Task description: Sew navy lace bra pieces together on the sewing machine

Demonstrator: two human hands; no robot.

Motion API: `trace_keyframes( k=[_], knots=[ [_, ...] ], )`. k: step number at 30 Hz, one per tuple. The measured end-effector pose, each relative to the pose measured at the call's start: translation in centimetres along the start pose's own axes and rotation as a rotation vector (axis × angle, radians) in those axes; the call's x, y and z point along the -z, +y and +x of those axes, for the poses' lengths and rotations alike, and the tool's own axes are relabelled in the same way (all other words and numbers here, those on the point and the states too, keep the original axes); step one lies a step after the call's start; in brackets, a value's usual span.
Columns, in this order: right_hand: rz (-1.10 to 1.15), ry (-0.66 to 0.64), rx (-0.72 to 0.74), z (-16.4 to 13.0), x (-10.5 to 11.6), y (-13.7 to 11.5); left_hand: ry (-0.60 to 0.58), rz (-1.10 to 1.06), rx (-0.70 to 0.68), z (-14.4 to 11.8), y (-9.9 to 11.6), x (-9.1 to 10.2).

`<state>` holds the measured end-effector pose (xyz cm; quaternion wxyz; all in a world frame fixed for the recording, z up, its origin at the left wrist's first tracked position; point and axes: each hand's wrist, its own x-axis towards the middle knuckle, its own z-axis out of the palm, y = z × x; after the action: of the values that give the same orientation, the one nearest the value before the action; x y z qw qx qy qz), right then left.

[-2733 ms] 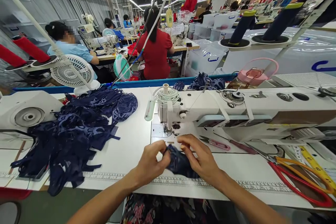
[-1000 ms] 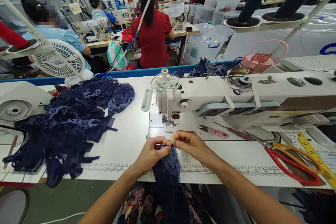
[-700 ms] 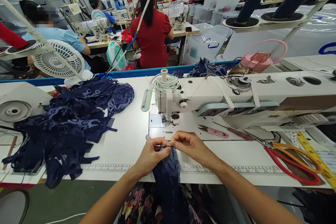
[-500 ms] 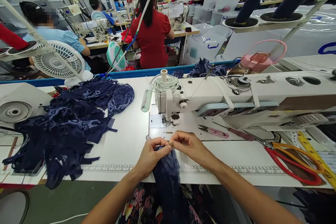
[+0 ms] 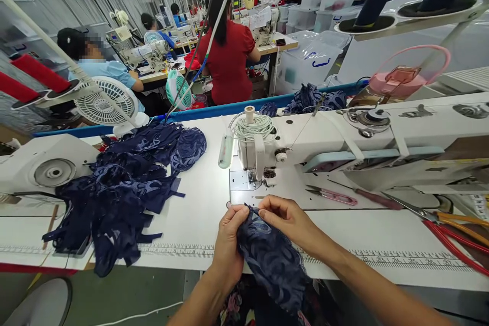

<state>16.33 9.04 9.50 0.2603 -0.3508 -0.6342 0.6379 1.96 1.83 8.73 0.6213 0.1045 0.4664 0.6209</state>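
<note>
My left hand (image 5: 229, 232) and right hand (image 5: 287, 220) both pinch the top edge of the navy lace piece (image 5: 269, 257), draped over the desk (image 5: 191, 214) edge before the sewing machine (image 5: 344, 150), keeping its edge taut.

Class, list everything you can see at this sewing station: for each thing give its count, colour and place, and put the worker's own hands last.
Sewing machine: one, white, on the table behind the hands.
Lace piece: one, navy, held at the table's front edge.
Lace pile: one heap, navy, left on the table.
Table: one, white, ruler strip along its front.
Snips: one, pink, under the machine arm.
Scissors: one, red and orange handles, far right.
Fan: one, white, back left.
Co-workers: several, seated at machines behind.
Left hand: pinches the lace.
Right hand: pinches the lace.
</note>
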Motion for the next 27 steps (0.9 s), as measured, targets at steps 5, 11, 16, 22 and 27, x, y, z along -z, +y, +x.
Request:
trace_keyframes(
  k=[5, 11, 16, 22, 27],
  knots=[
    [0.084, -0.012, -0.042, -0.03, 0.31, 0.08, 0.045, -0.042, 0.062, -0.27, -0.49, -0.57],
    [0.116, -0.008, -0.061, 0.03, 0.35, 0.39, 0.061, -0.065, 0.076, -0.14, -0.67, -0.79],
    [0.116, -0.001, -0.056, 0.09, 0.40, 0.40, 0.058, -0.007, 0.060, -0.07, -0.68, -0.80],
    [0.128, 0.023, -0.067, -0.02, 0.52, 0.09, -0.018, 0.076, 0.045, -0.41, -0.24, -0.88],
    [0.143, 0.038, -0.088, -0.06, 0.56, -0.03, -0.071, 0.114, 0.012, -0.75, 0.00, -0.76]
  ],
)
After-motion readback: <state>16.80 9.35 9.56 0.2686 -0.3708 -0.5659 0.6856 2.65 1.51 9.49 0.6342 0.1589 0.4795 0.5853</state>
